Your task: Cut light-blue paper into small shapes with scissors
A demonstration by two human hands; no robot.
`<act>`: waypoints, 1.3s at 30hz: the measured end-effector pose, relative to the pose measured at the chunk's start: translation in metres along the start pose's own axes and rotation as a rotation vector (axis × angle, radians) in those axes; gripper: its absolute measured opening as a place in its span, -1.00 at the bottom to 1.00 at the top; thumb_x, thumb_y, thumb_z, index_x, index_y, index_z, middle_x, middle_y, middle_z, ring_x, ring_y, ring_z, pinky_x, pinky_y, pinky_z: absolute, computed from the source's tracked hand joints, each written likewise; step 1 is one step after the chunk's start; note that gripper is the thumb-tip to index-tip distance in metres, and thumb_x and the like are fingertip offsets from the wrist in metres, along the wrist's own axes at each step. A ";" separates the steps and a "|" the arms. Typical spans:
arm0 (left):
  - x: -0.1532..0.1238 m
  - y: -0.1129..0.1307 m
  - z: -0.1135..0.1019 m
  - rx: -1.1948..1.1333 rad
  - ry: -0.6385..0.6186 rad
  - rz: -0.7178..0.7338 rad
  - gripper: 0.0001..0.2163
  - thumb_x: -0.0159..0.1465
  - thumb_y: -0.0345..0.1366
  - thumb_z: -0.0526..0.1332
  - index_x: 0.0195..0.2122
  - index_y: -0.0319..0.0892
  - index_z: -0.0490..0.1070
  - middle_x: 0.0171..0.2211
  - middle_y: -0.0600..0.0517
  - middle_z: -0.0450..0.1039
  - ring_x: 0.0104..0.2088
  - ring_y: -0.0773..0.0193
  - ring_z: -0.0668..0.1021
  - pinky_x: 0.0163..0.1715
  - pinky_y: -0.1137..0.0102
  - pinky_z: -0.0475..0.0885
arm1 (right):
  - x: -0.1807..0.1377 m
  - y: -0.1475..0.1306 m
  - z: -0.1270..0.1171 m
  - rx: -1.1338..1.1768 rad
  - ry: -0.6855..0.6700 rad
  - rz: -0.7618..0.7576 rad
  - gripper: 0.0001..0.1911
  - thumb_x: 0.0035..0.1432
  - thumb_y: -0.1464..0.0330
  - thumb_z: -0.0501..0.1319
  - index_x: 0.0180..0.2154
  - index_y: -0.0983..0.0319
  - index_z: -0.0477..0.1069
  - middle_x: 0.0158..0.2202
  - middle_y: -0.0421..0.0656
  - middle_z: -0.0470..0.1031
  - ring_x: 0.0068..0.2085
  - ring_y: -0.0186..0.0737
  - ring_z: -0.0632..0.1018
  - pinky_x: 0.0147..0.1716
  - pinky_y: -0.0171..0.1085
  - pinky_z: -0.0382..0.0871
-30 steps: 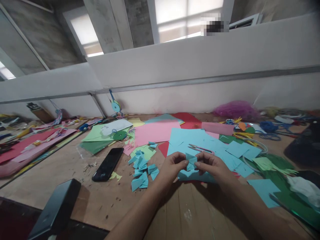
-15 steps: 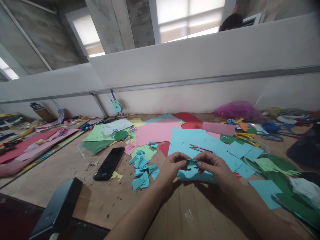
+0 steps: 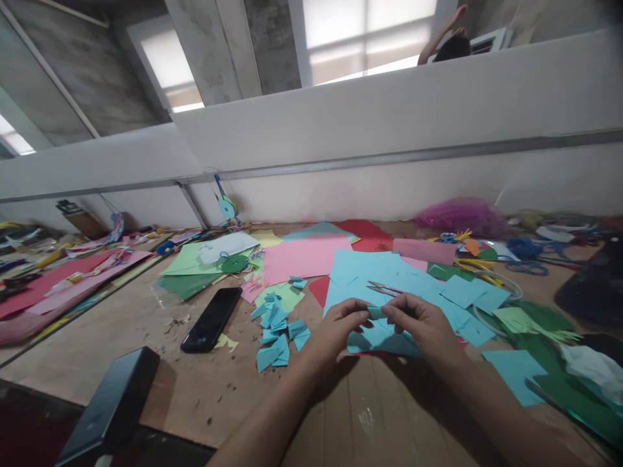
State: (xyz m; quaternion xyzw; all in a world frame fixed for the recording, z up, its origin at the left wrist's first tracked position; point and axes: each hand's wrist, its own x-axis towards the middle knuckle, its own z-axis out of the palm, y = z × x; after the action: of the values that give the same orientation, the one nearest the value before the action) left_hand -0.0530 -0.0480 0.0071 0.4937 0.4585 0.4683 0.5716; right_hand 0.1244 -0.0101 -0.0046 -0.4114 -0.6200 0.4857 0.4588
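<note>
Between my fingertips is a small folded piece of blue paper (image 3: pixel 376 312). My left hand (image 3: pixel 343 324) pinches its left end, and my right hand (image 3: pixel 413 319) pinches the right end. Both hands hover just over a large blue paper sheet (image 3: pixel 357 269) on the table. Thread snips (image 3: pixel 384 289) lie on that sheet, just beyond my fingers. To the left of my left hand sits a loose pile of small folded blue paper pieces (image 3: pixel 276 318). Cut blue paper squares (image 3: pixel 462 292) lie to the right of my right hand.
A black phone (image 3: pixel 211 319) lies left of the folded pieces, with a dark box-shaped object (image 3: pixel 114 402) nearer me. Pink paper (image 3: pixel 306 256) and green sheets (image 3: pixel 187 284) spread behind. A low white partition (image 3: pixel 341 136) backs the table; a person's raised arm (image 3: pixel 440 35) shows above it.
The paper between my fingers has turned, now showing a narrow flat face. My hands stay in nearly the same place. Behind the partition, the person's arm has come up into view.
</note>
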 end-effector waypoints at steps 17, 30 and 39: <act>0.010 -0.015 0.000 0.064 0.083 0.098 -0.71 0.03 -0.11 0.39 -0.37 -0.21 0.44 -0.49 0.06 0.44 -0.46 0.33 0.46 -0.44 0.45 0.33 | 0.000 -0.001 0.001 -0.040 -0.071 0.019 -0.67 0.01 0.08 0.30 -0.51 0.22 0.42 -0.54 -0.22 0.40 -0.52 -0.27 0.38 -0.49 -0.26 0.25; 0.011 -0.017 0.001 -0.094 0.035 -0.007 -0.63 -0.03 -0.04 0.42 -0.42 -0.22 0.38 -0.51 0.05 0.46 -0.46 0.29 0.53 -0.38 0.41 0.38 | -0.002 0.006 0.006 -0.042 -0.125 0.052 -0.69 0.03 0.12 0.30 -0.49 0.22 0.36 -0.55 -0.26 0.34 -0.50 -0.29 0.34 -0.49 -0.28 0.19; 0.010 -0.017 0.001 0.052 0.071 0.086 -0.68 0.10 -0.02 0.32 -0.46 -0.21 0.42 -0.54 0.04 0.44 -0.48 0.31 0.47 -0.41 0.41 0.35 | -0.002 0.003 0.006 -0.065 -0.106 0.019 -0.73 0.03 0.15 0.29 -0.46 0.22 0.38 -0.54 -0.25 0.35 -0.48 -0.27 0.38 -0.47 -0.29 0.22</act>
State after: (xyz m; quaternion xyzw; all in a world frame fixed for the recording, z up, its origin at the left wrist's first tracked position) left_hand -0.0489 -0.0391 -0.0105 0.5106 0.4688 0.4975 0.5216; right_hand 0.1194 -0.0123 -0.0083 -0.4057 -0.6548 0.4909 0.4071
